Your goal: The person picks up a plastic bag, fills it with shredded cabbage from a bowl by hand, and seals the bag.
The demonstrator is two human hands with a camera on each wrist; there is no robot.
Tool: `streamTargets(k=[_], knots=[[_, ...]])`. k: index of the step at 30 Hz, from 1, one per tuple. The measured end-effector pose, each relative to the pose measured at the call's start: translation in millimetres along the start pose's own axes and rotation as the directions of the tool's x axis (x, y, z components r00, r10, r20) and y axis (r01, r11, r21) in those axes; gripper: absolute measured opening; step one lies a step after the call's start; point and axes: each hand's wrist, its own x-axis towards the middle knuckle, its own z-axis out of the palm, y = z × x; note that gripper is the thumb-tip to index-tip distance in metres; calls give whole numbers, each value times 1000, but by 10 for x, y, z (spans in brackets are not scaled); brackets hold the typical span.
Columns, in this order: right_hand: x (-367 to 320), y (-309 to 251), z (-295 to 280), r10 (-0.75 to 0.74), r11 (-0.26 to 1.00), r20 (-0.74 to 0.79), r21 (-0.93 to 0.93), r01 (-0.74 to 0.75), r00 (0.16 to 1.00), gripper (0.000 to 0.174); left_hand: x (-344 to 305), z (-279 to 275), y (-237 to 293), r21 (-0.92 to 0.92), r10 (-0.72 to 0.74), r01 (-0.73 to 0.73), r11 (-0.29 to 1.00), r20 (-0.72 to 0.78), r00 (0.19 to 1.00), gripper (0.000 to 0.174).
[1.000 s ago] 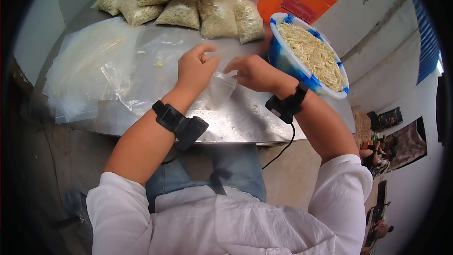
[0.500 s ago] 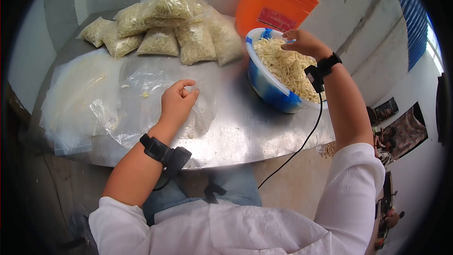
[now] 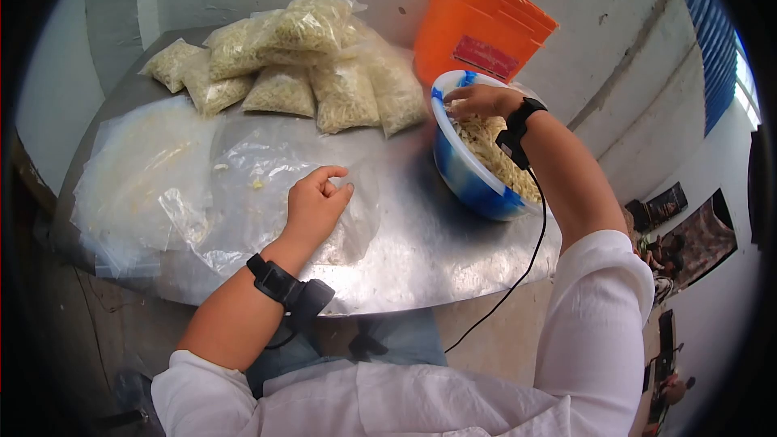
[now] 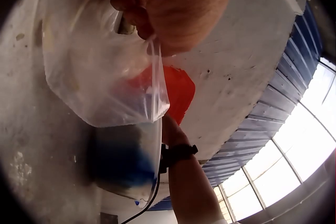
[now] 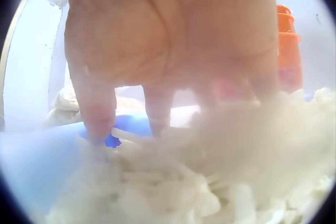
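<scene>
My left hand [image 3: 314,206] is over the table's near part, its fingers curled at the edge of a clear plastic bag [image 4: 105,77]. The bag hangs thin and see-through below those fingers in the left wrist view. To the right stands a blue and white bowl [image 3: 461,182] heaped with pale shredded strips [image 3: 490,144]. My right hand [image 3: 486,99] reaches over the bowl's far side. In the right wrist view its thumb and fingers [image 5: 97,111] point down, spread, with the tips at the strips [image 5: 173,182]; some fingertips are hidden there.
Filled clear bags [image 3: 346,101] are piled at the back of the metal table [image 3: 405,267]. Flat plastic bags [image 3: 137,186] lie in a stack at the left. An orange bucket [image 3: 477,24] stands behind the bowl. A black cable [image 3: 506,295] runs from my right wrist.
My right hand has moved from beside the left hand to the bowl, then down to the strips. My left hand stays near the same place with the bag.
</scene>
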Motion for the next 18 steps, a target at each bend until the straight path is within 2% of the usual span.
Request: streamTargets(k=[2, 6, 8, 10, 13, 16, 17, 18], knots=[[-55, -80, 36, -3, 985, 9, -172, 4, 1000, 59, 1, 5, -3, 4, 32, -32, 999, -8, 999, 21], [-159, -85, 189, -37, 969, 12, -244, 38, 999, 60, 1, -4, -26, 9, 50, -50, 999, -5, 999, 21], [-264, -47, 239, -109, 945, -5, -312, 102, 994, 59, 5, -11, -53, 8, 64, -64, 998, -6, 998, 22], [-414, 10, 246, -138, 943, -10, -306, 128, 990, 54, 11, -14, -71, -4, 67, -67, 998, -14, 998, 23], [-597, 264, 253, -252, 925, -129, -324, 200, 959, 48, 22, -23, -81, -21, 56, -57, 998, -22, 998, 25], [-888, 332, 173, -183, 963, -137, -226, 149, 974, 45, 23, -19, -62, -49, 43, -43, 998, -14, 999, 25], [-967, 381, 190, -173, 974, -208, -178, 136, 963, 42, 20, -17, -50, -70, 43, -44, 997, -11, 999, 24], [-1033, 428, 191, -169, 975, -204, -179, 133, 964, 42, 16, -19, -35, -74, 40, -41, 996, -8, 999, 24]])
